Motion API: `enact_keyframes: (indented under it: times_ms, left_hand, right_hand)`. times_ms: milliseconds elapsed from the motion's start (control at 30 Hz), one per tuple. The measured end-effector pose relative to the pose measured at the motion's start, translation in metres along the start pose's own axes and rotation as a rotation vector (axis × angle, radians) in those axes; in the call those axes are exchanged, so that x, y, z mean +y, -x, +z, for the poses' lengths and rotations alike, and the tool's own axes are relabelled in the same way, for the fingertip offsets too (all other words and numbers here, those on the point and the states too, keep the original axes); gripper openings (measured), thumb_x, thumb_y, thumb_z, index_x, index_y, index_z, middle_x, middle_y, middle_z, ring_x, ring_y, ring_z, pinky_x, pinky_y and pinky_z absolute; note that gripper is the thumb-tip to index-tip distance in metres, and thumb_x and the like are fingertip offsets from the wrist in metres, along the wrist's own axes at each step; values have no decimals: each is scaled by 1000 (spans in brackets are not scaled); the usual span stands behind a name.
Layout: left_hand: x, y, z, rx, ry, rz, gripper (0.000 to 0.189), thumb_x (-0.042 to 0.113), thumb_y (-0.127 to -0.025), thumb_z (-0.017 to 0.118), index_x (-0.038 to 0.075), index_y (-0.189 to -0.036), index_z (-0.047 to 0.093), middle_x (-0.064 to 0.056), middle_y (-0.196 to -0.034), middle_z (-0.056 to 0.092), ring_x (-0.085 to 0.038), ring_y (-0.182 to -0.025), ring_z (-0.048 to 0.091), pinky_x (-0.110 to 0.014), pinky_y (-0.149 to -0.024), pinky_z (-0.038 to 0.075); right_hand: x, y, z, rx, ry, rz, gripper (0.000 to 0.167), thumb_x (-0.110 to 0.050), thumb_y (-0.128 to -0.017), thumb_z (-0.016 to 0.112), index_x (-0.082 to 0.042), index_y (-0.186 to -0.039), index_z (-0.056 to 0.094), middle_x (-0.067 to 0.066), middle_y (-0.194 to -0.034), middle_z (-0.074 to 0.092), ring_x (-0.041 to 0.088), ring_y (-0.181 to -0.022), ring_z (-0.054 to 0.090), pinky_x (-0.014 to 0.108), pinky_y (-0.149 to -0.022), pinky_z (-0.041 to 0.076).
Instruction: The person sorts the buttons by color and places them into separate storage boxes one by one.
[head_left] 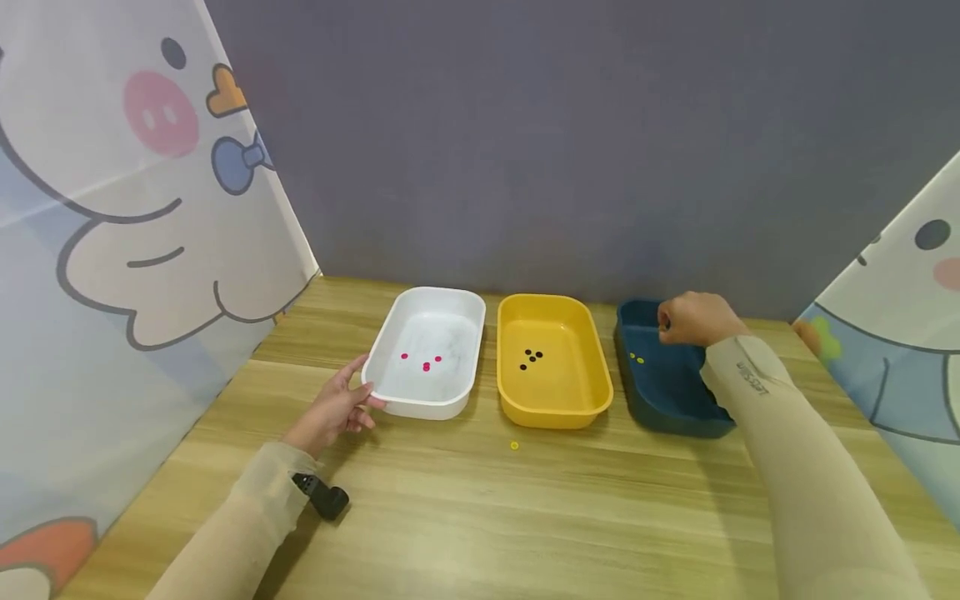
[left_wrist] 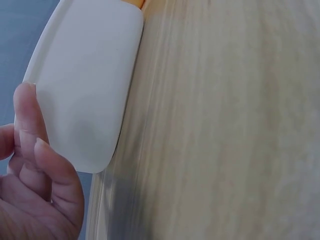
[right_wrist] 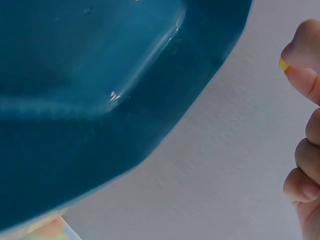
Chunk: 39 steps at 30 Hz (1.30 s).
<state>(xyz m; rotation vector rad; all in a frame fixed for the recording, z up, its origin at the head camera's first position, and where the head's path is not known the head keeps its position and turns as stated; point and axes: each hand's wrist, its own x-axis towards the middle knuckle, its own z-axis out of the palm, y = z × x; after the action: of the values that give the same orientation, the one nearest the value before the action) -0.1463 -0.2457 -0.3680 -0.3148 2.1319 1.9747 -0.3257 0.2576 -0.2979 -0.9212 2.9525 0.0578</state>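
In the head view my right hand [head_left: 699, 318] is raised over the far part of the dark blue tray [head_left: 670, 423]. Its thumb and index finger pinch a small yellow button [right_wrist: 283, 64], and the other fingers are curled in. Yellow buttons [head_left: 636, 358] lie on the left side of that tray's floor. At the near left corner of the white tray [head_left: 423, 410], my left hand [head_left: 337, 410] holds the rim, thumb on top and fingers along the outer wall [left_wrist: 85, 100]. Inside are several pink-red buttons [head_left: 427, 367].
Between the other two stands a yellow tray [head_left: 555, 419] with several black buttons [head_left: 532, 358]. One more yellow button [head_left: 514, 445] lies on the wooden table [head_left: 525, 525] before it. A grey partition [head_left: 562, 150] rises behind, with cartoon-printed panels [head_left: 150, 250] at the sides.
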Motion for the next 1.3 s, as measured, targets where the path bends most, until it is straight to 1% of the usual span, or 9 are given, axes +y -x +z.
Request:
enact_keyframes:
  times_ms: [67, 133, 300, 433, 600, 800, 900, 1067, 1300]
  left_hand:
    - [-1, 0, -1, 12, 6, -4, 62, 8, -104, 36, 17, -155, 3, 4, -70, 66, -7, -46, 57, -20, -48, 40]
    - [-2, 1, -1, 5, 11, 1, 62, 8, -104, 35, 17, -155, 2, 4, -70, 67, -6, -46, 57, -19, -47, 40]
    - [-4, 0, -1, -15, 32, 14, 62, 7, -104, 35, 15, -155, 0, 3, -71, 67, -6, -46, 58, -19, -47, 40]
    - [-7, 0, -1, 5, 27, 6, 62, 7, -104, 35, 17, -155, 1, 3, -70, 67, -6, -46, 57, -19, -47, 40]
    - [-4, 0, 0, -2, 8, 16, 62, 8, -104, 35, 15, -155, 1, 4, -70, 66, -6, -46, 57, -19, -47, 39]
    - [-3, -1, 1, 4, -1, 1, 61, 8, -104, 35, 16, -155, 1, 5, -70, 66, -6, -49, 60, -20, -48, 40]
    - [-2, 0, 1, 10, -7, 2, 62, 8, -104, 36, 16, -155, 2, 4, -71, 67, -7, -52, 62, -20, -48, 40]
    - [0, 0, 1, 10, -16, 14, 62, 9, -104, 36, 17, -155, 2, 4, -70, 68, -7, -54, 63, -21, -49, 39]
    - [-2, -1, 0, 11, -19, 3, 61, 8, -104, 36, 17, -155, 3, 4, -71, 68, -7, -54, 63, -21, -49, 40]
  right_hand:
    - [1, -3, 3, 12, -11, 1, 12, -19, -80, 68, -9, -86, 70, -1, -79, 66, 15, -63, 56, 43, -60, 50]
    - [2, -4, 7, 14, -27, 7, 13, -20, -80, 69, -8, -86, 70, 0, -79, 66, 15, -63, 56, 43, -59, 50]
    - [3, -4, 19, -12, -66, 26, 13, -20, -81, 69, -9, -87, 70, -2, -76, 65, 14, -62, 55, 41, -57, 49]
    - [3, -6, 32, -31, -84, 26, 15, -20, -82, 69, -7, -89, 70, -1, -78, 66, 14, -63, 57, 42, -59, 50]
    - [7, -9, 46, -48, -69, 23, 16, -21, -82, 71, -7, -89, 70, 0, -78, 66, 14, -62, 58, 41, -58, 51]
    - [11, -14, 62, -14, -36, -10, 11, -18, -78, 73, -9, -82, 70, -1, -76, 66, 14, -62, 59, 41, -60, 52]
    - [12, -16, 68, -15, -28, -14, 10, -17, -77, 73, -9, -82, 70, -1, -76, 66, 14, -63, 59, 41, -60, 52]
    - [14, -17, 71, -52, -61, 4, 9, -13, -76, 72, -8, -83, 71, 0, -77, 66, 14, -62, 57, 41, -59, 52]
    - [20, -19, 76, -180, -140, 48, 12, -17, -78, 76, -9, -86, 73, 3, -84, 68, 20, -73, 62, 44, -65, 52]
